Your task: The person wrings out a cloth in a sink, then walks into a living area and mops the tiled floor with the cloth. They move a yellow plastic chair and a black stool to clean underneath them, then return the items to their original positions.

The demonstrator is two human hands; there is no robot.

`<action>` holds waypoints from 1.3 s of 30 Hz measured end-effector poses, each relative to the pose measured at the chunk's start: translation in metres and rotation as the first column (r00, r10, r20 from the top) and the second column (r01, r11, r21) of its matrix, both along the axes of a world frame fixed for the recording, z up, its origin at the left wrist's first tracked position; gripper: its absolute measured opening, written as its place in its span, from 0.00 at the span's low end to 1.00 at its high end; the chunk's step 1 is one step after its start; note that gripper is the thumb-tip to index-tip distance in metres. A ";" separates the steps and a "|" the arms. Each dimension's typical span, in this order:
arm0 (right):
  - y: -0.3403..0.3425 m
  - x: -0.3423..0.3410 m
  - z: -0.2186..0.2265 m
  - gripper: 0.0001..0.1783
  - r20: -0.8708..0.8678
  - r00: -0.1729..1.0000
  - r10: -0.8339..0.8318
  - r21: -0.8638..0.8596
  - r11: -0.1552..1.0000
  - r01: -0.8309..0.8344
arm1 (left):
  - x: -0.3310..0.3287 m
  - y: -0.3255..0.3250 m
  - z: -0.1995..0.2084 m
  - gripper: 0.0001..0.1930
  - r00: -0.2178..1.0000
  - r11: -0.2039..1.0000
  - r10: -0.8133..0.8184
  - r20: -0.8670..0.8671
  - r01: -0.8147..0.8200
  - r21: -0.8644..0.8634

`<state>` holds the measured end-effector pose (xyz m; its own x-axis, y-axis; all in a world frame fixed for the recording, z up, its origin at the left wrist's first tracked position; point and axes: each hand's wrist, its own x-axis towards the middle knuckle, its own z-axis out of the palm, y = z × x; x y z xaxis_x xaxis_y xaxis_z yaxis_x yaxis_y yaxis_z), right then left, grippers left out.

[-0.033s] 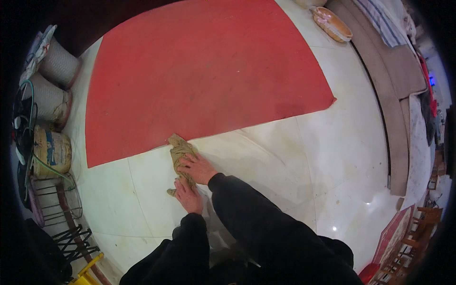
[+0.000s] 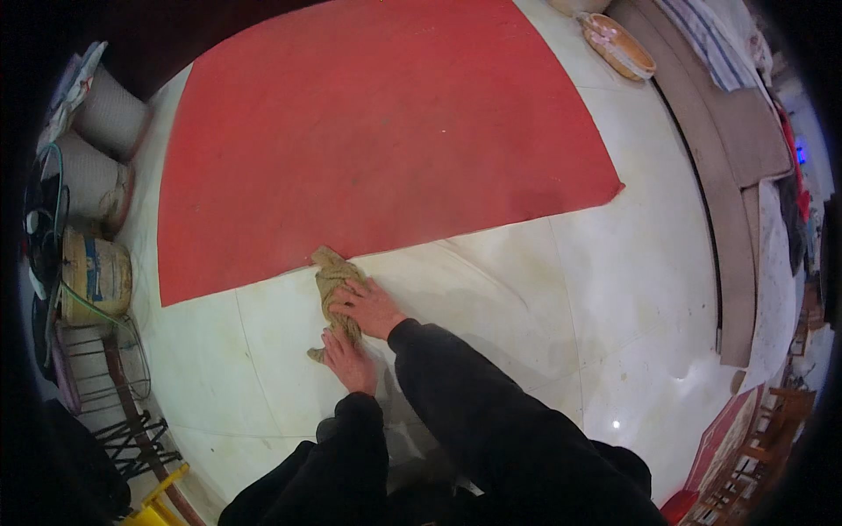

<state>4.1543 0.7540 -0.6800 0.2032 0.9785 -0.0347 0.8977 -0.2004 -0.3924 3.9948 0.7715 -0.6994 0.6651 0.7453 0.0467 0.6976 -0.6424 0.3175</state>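
A brownish-yellow rag (image 2: pixel 331 279) lies bunched up on the white tiled floor (image 2: pixel 491 324). Its far tip touches the front edge of a red mat (image 2: pixel 386 131). My right hand (image 2: pixel 372 310) holds the rag's middle down, fingers bent over the cloth. Just nearer to me, my left hand (image 2: pixel 351 361) grips the lower part, with a small end of cloth sticking out to its left. Both hands are close together, and the palms hide some of the cloth.
At the left stand a stained bucket (image 2: pixel 96 276), pale woven containers (image 2: pixel 110 114), a wire rack (image 2: pixel 101 364) and a yellow object (image 2: pixel 158 504). To the right runs a beige sofa (image 2: pixel 715 167), with an oval basket (image 2: pixel 618 46) at its far end. Wooden furniture (image 2: pixel 772 430) stands lower right.
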 end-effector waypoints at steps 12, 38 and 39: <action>-0.119 0.122 -0.001 0.25 0.161 0.963 -0.215 -0.004 0.976 0.218 | 0.144 -0.071 -0.026 0.28 0.962 0.945 -0.263 0.079 0.273 -0.181; -0.251 0.015 0.011 0.23 0.059 0.951 -0.304 0.039 0.953 0.302 | 0.060 -0.082 0.028 0.34 0.719 0.756 -0.654 -0.233 0.610 -0.238; -0.265 0.012 0.007 0.23 0.056 0.945 -0.323 0.065 0.945 0.320 | 0.052 -0.100 0.015 0.34 0.750 0.760 -0.635 -0.186 0.563 -0.326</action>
